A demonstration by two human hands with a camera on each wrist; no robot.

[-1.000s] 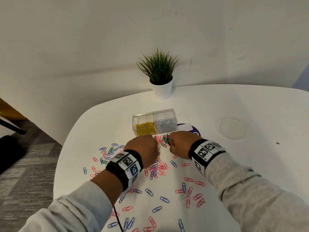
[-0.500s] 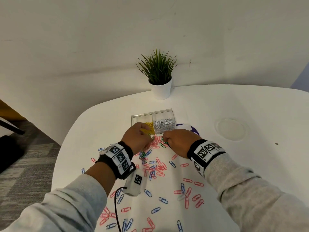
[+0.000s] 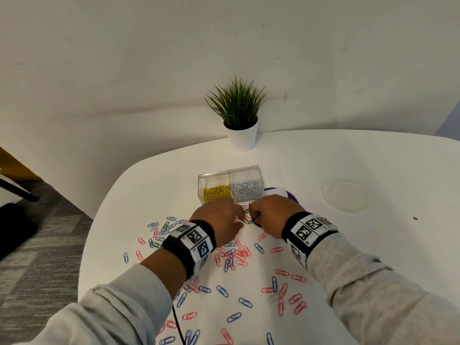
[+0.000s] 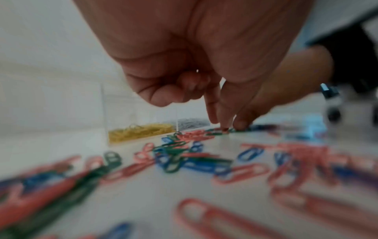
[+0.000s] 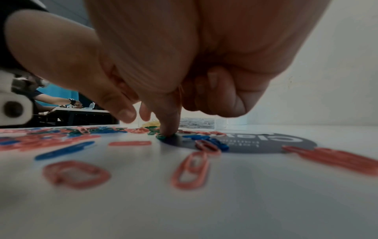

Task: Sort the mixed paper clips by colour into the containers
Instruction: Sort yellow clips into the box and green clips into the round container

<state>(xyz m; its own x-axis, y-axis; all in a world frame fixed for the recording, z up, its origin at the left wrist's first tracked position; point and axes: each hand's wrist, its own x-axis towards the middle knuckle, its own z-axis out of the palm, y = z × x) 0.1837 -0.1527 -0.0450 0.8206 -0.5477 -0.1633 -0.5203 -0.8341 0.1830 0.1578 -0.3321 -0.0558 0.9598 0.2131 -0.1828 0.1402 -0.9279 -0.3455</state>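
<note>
Red, blue and green paper clips [image 3: 234, 255] lie scattered on the white table [image 3: 373, 245]. A clear two-part container [image 3: 229, 171] holds yellow clips [image 3: 216, 191] on its left and white clips [image 3: 246, 189] on its right. Both hands meet just in front of it. My left hand [image 3: 242, 216] reaches thumb and forefinger down onto a red and green cluster [image 4: 216, 131]; whether a clip is pinched does not show. My right hand [image 5: 168, 133] pinches a green clip [image 5: 163, 137] against the table, with its other fingers curled.
A potted plant [image 3: 241, 115] stands behind the container at the wall. A purple round sticker [image 3: 291, 195] lies under my right hand, and a clear round disc [image 3: 346, 196] sits further right. The table edge [image 3: 99, 220] curves on the left. A black cable [image 3: 176, 324] hangs near my left sleeve.
My left hand went up to the yellow compartment with a yellow clip, then came back down to the pile beside my right hand. The right hand barely moved.
</note>
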